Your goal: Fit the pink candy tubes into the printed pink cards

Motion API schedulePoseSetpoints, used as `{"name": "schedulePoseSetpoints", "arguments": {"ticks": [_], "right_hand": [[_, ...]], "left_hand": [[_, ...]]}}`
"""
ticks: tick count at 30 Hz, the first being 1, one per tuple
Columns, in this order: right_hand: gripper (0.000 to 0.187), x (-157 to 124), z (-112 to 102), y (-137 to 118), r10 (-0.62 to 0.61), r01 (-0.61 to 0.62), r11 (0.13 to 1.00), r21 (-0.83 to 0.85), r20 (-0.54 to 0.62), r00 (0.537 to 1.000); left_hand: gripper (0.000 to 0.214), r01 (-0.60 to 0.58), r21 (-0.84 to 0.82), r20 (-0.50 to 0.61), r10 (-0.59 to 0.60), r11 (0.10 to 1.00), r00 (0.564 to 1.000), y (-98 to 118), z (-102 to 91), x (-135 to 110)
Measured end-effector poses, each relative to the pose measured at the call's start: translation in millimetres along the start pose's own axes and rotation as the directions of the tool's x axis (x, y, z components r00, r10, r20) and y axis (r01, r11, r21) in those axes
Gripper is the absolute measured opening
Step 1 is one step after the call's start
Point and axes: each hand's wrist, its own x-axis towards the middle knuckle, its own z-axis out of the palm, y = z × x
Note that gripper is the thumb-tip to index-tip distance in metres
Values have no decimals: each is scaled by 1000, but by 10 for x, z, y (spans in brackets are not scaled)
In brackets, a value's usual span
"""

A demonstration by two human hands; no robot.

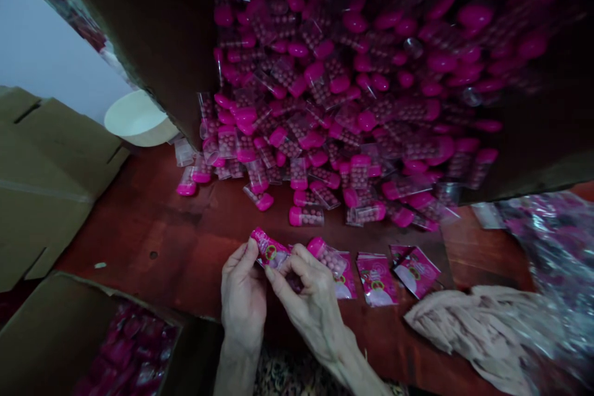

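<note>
Glossy pink wrapper (268, 250), seemingly plastic.

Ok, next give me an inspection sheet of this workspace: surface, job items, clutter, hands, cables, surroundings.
Surface: reddish-brown, wood-like tabletop.
Job items: shiny pink printed sachet, held; similar flat pink sachets to the right; heap of clear plastic, pink-capped containers holding round pink beads beyond.
Clutter: crumpled pale cloth and shiny clear plastic film, at right.
Hands: left hand and right hand both grip the sachet.
Cables: nothing seen.
Surroundings: brown cardboard boxes; round cream bowl, at left.
</note>
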Motion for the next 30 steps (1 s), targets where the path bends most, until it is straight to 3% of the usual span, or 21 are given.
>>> {"name": "schedulePoseSetpoints", "arguments": {"ticks": [3,5,8,12,15,17,23,30], "right_hand": [[27,23,-70,-16,-15,12,999,32,91,996],[33,23,-131,-31,-10,-2,996,94,126,992],[31,48,-206,15,25,-29,998,60,66,997],[16,236,-220,255,-28,-8,954,-300,-115,993],[22,426,-189,449,-66,20,790,-613,-53,996],[23,509,-171,525,-52,48,733,-679,14,999],[18,524,-132,513,-14,35,760,-649,37,999],[12,439,-97,408,55,-57,884,-463,-17,998]], "left_hand": [[15,8,2,22,-8,1000,1000,22,-32,73],[16,-62,-32,3,62,998,998,80,-71,163],[15,-162,-86,-44,158,983,986,190,-141,287],[8,-117,-99,-20,116,988,993,249,-177,325],[6,-99,-120,-23,97,988,995,225,-165,307],[5,-92,-121,-20,90,988,996,210,-155,299],[5,-106,-114,-15,105,988,994,201,-119,290],[5,-91,-129,-28,89,987,996,164,-61,257]]}}
